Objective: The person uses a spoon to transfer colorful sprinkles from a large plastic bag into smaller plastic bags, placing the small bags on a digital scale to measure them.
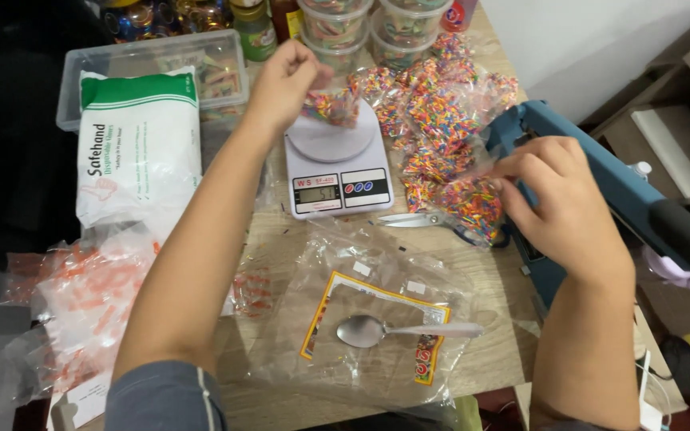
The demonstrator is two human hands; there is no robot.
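Note:
My left hand (pixel 283 78) pinches the top of a small clear bag of coloured sprinkles (pixel 335 106) and holds it just over the round plate of a white kitchen scale (pixel 337 164). My right hand (pixel 562 199) grips the edge of a large clear bag of coloured sprinkles (pixel 441 120) that lies to the right of the scale. Scissors (pixel 417 219) rest beside that bag, partly under it.
A blue heat sealer (pixel 624 191) stands at the right edge. A metal spoon (pixel 385 329) lies on empty clear bags. A white and green packet (pixel 137 144) sits by a clear plastic box (pixel 149 60). Tubs of sprinkles (pixel 361 28) stand behind; orange-printed bags (pixel 81 303) lie left.

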